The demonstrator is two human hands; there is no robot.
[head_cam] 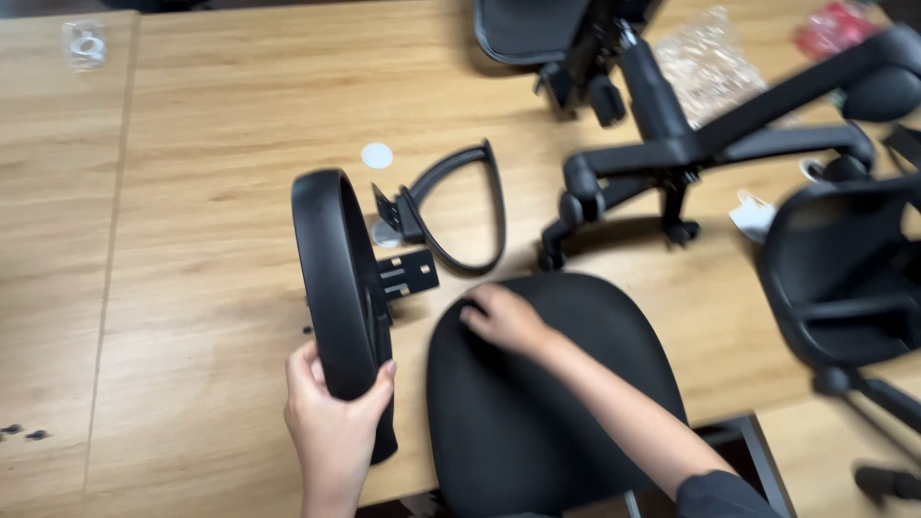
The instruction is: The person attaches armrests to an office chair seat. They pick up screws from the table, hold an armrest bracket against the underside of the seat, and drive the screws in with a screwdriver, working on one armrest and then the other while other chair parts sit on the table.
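Observation:
My left hand grips the lower end of a black curved chair armrest that stands on edge on the wooden table, its metal bracket pointing right. My right hand rests with curled fingers on the top edge of a black fabric seat cushion lying at the table's near edge. A second black armrest loop lies flat just beyond the held one.
A black wheeled chair base lies on its side at the back right beside a mesh backrest and crumpled plastic wrap. Another mesh chair part is at the right. Small screws and a white disc sit on the table.

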